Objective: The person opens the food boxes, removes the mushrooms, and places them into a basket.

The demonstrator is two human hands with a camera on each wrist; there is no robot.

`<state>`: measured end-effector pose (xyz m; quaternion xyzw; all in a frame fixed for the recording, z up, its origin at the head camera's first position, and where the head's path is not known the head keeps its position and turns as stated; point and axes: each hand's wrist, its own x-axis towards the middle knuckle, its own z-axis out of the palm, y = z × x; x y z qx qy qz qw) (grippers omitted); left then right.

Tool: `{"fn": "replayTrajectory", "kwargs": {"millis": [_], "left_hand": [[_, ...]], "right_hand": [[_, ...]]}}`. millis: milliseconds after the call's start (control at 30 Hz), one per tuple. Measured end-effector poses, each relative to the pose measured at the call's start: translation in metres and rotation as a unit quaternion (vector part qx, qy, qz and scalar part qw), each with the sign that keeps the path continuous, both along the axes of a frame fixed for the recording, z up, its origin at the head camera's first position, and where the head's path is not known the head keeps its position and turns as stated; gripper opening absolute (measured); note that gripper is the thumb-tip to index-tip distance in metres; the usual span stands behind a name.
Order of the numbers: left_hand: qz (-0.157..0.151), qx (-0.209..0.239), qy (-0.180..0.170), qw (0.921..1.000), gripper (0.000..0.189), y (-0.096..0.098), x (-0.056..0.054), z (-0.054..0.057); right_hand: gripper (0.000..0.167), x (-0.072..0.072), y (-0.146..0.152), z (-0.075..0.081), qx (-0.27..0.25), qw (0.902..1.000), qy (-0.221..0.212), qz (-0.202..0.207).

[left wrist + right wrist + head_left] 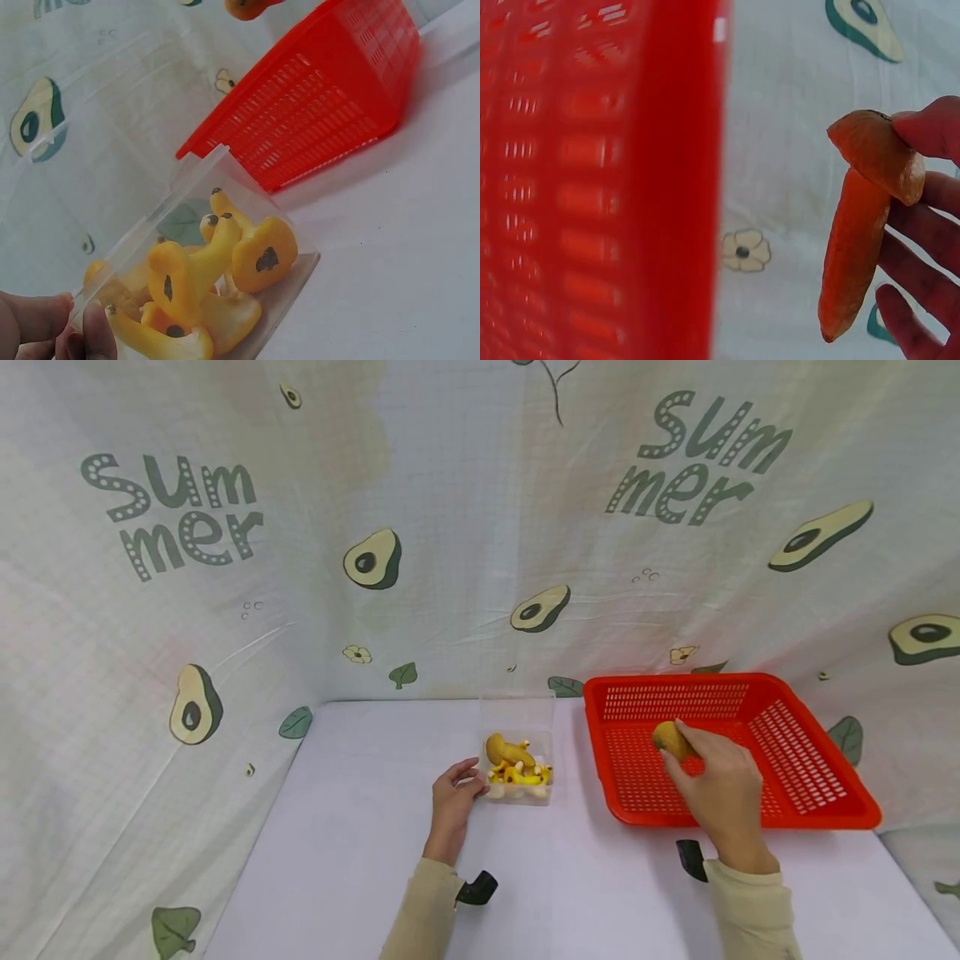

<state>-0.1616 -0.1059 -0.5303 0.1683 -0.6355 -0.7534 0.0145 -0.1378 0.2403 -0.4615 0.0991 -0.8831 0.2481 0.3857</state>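
A yellow-brown mushroom (670, 739) is pinched between the thumb and fingers of my right hand (723, 789), above the red basket (738, 818). In the right wrist view, the mushroom (855, 255) shows a wide cap and a long stem pointing down. My left hand (453, 802) grips the left side of a clear plastic box (553, 747), whose lid (517, 713) stands raised at the back. Several yellow mushrooms (191, 270) with dark spots lie piled in that box. The left thumb and fingers (34, 315) meet at the box's edge.
The red basket stands on the white table (360, 860), to the right of the plastic box. A printed cloth (450, 485) with avocados hangs behind. A black wrist mount (477, 888) sits at the left sleeve, another (692, 860) at the right.
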Motion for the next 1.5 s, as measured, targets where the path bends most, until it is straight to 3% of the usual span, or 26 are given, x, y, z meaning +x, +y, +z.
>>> {"fn": "replayTrajectory", "kwargs": {"millis": [500,867,1233,1500], "left_hand": [[-0.002,-0.005,-0.005,1.0,0.038,0.001,-0.003,-0.002],[0.0,-0.004,-0.004,1.0,0.038,0.001,0.0,0.0],[-0.003,0.002,-0.006,1.0,0.039,0.001,0.001,-0.001],[-0.007,0.007,-0.005,0.9999,0.04,0.001,0.002,0.001]], "right_hand": [[0.057,0.002,0.019,-0.007,-0.003,0.9984,-0.052,-0.025],[0.055,-0.002,-0.024,-0.007,0.029,0.9962,-0.038,0.072],[0.047,-0.008,-0.09,-0.018,0.075,0.9816,-0.083,0.155],[0.046,-0.016,-0.117,-0.024,0.088,0.973,-0.091,0.193]]}}
